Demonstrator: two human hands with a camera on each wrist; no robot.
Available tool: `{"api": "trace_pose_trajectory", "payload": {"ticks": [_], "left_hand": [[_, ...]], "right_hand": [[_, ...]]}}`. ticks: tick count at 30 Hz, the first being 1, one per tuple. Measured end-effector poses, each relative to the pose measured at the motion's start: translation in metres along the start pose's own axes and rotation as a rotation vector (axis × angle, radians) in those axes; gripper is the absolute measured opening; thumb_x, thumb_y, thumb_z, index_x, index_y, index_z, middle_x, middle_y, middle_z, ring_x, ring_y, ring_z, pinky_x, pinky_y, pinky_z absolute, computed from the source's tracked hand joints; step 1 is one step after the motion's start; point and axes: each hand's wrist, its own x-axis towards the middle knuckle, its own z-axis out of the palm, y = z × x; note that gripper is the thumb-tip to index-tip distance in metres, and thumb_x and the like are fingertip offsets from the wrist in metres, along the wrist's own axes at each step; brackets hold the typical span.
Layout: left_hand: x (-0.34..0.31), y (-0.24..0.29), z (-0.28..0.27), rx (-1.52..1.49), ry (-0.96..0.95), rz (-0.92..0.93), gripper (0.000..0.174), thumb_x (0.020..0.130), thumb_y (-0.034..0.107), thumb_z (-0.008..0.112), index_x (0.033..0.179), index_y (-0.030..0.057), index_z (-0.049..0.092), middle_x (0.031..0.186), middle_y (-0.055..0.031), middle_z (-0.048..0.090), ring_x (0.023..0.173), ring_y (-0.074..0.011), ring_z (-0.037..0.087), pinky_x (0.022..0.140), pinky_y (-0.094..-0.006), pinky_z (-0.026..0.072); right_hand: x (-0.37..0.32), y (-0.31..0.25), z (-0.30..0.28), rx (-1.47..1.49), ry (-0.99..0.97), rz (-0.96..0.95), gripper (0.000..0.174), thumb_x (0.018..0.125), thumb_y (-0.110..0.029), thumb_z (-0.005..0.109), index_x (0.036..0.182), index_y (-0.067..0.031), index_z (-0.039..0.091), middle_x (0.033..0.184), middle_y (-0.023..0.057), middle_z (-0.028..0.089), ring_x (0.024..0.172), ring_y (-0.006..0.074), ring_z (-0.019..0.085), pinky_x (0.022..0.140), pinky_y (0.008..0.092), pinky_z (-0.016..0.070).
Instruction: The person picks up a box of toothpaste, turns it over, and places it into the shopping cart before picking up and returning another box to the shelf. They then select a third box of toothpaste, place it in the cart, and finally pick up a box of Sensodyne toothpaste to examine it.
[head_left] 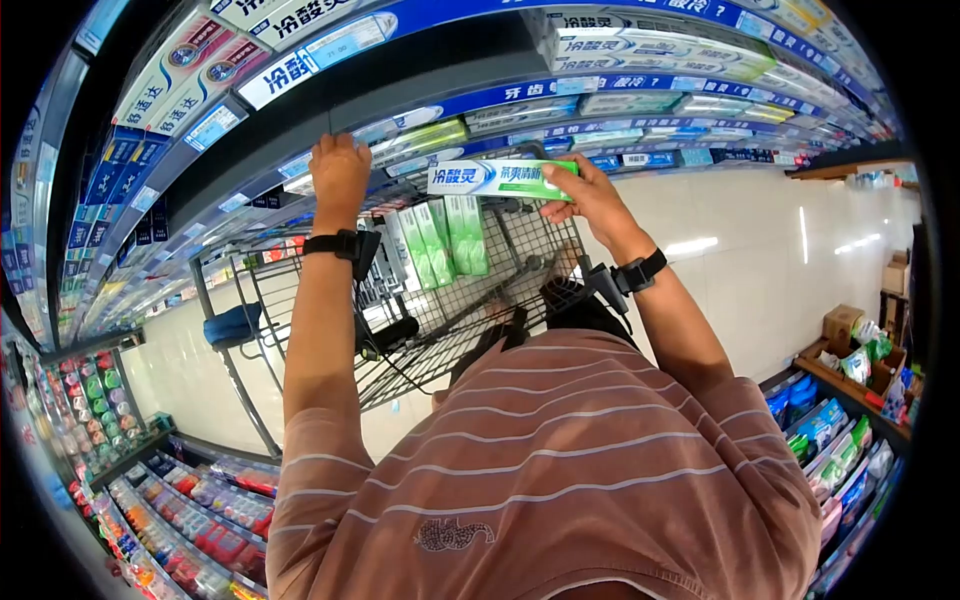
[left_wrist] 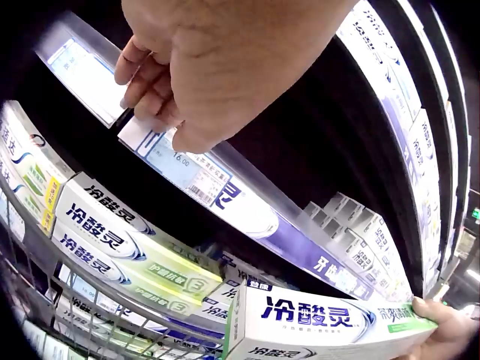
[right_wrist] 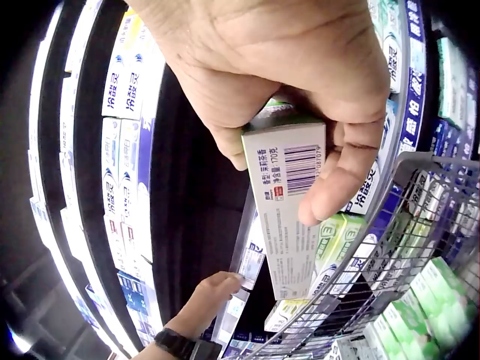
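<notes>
My right hand grips one end of a white and green toothpaste box, held over the cart's edge; in the right wrist view its barcode side faces the camera, thumb and fingers on either side. My left hand is at the shelf's front edge, its fingertips by a price tag reading 16.00; in the left wrist view the fingers are bent against the label strip. Dark shelf space lies behind that strip. Similar green and white boxes stand in the cart.
A wire shopping cart stands between the body and the shelves. Toothpaste boxes fill shelves at the upper right, with more boxes on a lower shelf. Pale floor extends to the right, and cartons sit beyond it.
</notes>
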Motion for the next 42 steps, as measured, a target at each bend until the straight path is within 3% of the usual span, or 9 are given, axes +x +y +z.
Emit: {"api": "trace_pose_trajectory", "payload": {"ticks": [9, 15, 18, 21, 27, 33, 42], "left_hand": [[-0.002, 0.015, -0.004, -0.028, -0.099, -0.180, 0.042, 0.091, 0.038, 0.059, 0.111, 0.0034, 0.070, 0.124, -0.0165, 0.059, 0.117, -0.0370, 0.054, 0.098, -0.0554, 0.0422], [-0.006, 0.029, -0.006, -0.096, -0.028, -0.131, 0.041, 0.090, 0.039, 0.061, 0.112, 0.0070, 0.072, 0.126, -0.0128, 0.059, 0.122, -0.0350, 0.050, 0.101, -0.0578, 0.0374], [-0.005, 0.026, -0.009, -0.106, -0.024, -0.108, 0.040, 0.087, 0.040, 0.063, 0.115, 0.0118, 0.072, 0.123, -0.0153, 0.063, 0.121, -0.0353, 0.054, 0.102, -0.0538, 0.0407], [-0.002, 0.026, -0.010, -0.082, -0.023, -0.197, 0.042, 0.089, 0.039, 0.061, 0.113, 0.0063, 0.070, 0.123, -0.0169, 0.062, 0.118, -0.0365, 0.054, 0.102, -0.0567, 0.0378], [0.007, 0.029, 0.010, -0.038, -0.032, -0.354, 0.045, 0.091, 0.038, 0.055, 0.112, 0.0000, 0.068, 0.120, -0.0234, 0.063, 0.112, -0.0426, 0.057, 0.096, -0.0592, 0.0432], [0.006, 0.049, 0.003, -0.026, -0.081, -0.480, 0.049, 0.091, 0.038, 0.053, 0.116, -0.0011, 0.068, 0.124, -0.0235, 0.058, 0.117, -0.0421, 0.053, 0.097, -0.0585, 0.0436], [-0.002, 0.044, -0.004, -0.188, -0.029, -0.410, 0.041, 0.090, 0.036, 0.057, 0.117, 0.0091, 0.072, 0.129, -0.0177, 0.058, 0.125, -0.0404, 0.047, 0.103, -0.0567, 0.0394]], "right_hand": [[0.001, -0.001, -0.001, -0.008, 0.000, 0.001, 0.044, 0.095, -0.036, 0.069, 0.118, -0.0023, 0.054, 0.096, 0.0100, 0.066, 0.071, 0.0158, 0.071, 0.061, 0.0251, 0.0576], [0.005, -0.001, 0.003, -0.020, -0.014, 0.029, 0.048, 0.094, -0.037, 0.070, 0.121, -0.0021, 0.053, 0.097, 0.0116, 0.066, 0.072, 0.0174, 0.071, 0.061, 0.0261, 0.0583], [0.005, -0.003, 0.005, -0.031, -0.021, 0.012, 0.050, 0.094, -0.038, 0.071, 0.122, -0.0021, 0.052, 0.097, 0.0118, 0.066, 0.072, 0.0176, 0.071, 0.061, 0.0267, 0.0586], [0.004, -0.005, 0.005, -0.023, -0.025, 0.017, 0.047, 0.093, -0.037, 0.072, 0.119, -0.0025, 0.054, 0.104, 0.0118, 0.065, 0.072, 0.0171, 0.070, 0.061, 0.0275, 0.0571], [0.008, 0.001, 0.000, -0.008, -0.006, 0.012, 0.045, 0.094, -0.036, 0.070, 0.121, -0.0023, 0.054, 0.095, 0.0103, 0.066, 0.070, 0.0166, 0.071, 0.061, 0.0265, 0.0589], [0.010, 0.001, -0.002, 0.006, 0.000, 0.004, 0.045, 0.094, -0.036, 0.070, 0.120, -0.0017, 0.055, 0.096, 0.0104, 0.065, 0.070, 0.0163, 0.071, 0.060, 0.0263, 0.0586], [0.013, -0.002, 0.000, -0.009, -0.013, 0.015, 0.047, 0.094, -0.037, 0.071, 0.119, -0.0010, 0.054, 0.098, 0.0107, 0.065, 0.070, 0.0172, 0.071, 0.060, 0.0270, 0.0587]]}}
